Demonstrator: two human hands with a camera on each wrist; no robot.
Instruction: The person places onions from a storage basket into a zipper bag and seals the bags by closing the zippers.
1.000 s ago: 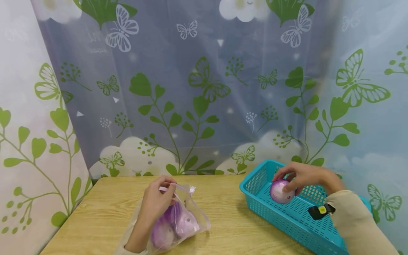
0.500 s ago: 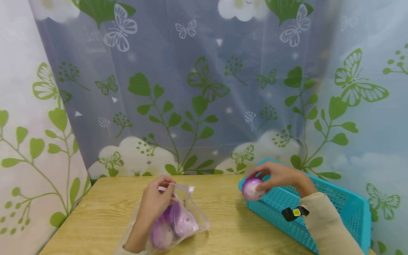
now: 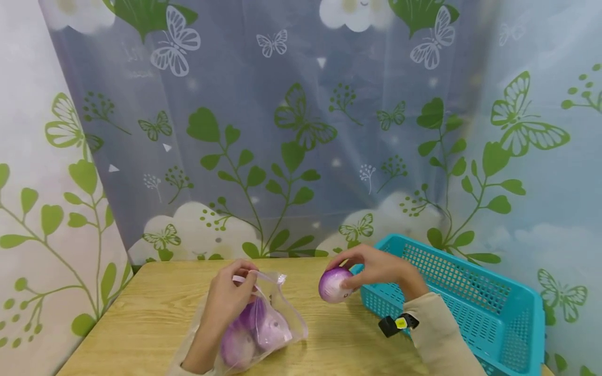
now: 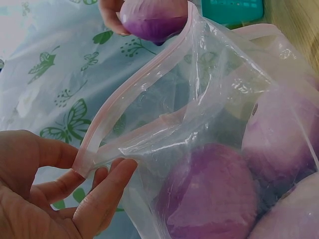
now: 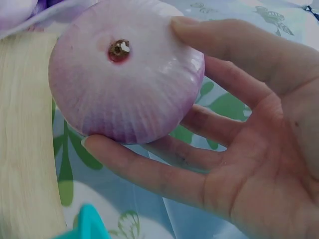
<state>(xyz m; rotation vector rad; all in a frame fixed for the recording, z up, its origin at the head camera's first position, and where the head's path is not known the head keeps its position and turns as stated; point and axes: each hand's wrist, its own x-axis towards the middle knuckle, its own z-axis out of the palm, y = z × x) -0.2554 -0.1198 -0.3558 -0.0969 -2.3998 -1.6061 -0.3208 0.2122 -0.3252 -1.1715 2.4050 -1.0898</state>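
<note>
My left hand (image 3: 233, 291) pinches the edge of a clear zip bag (image 3: 292, 313) by its pinkish zip strip, so the mouth gapes in the left wrist view. Inside the bag lie several purple-and-white onions (image 4: 212, 191). Another onion (image 3: 335, 285) is in my right hand (image 3: 378, 269), held between thumb and fingers above the table, between bag and basket. Its root end (image 5: 119, 51) faces the right wrist camera. In the left wrist view this held onion (image 4: 154, 17) shows just beyond the bag's mouth.
A turquoise perforated basket (image 3: 451, 292) stands at the right, partly behind my right forearm. The wooden table (image 3: 155, 313) runs back to a patterned curtain (image 3: 301, 156). A black strap with a yellow mark (image 3: 398, 324) sits at my right wrist.
My right hand has carried the onion leftward out of the basket, over its rim, toward the bag. The left hand and bag have stayed put.
</note>
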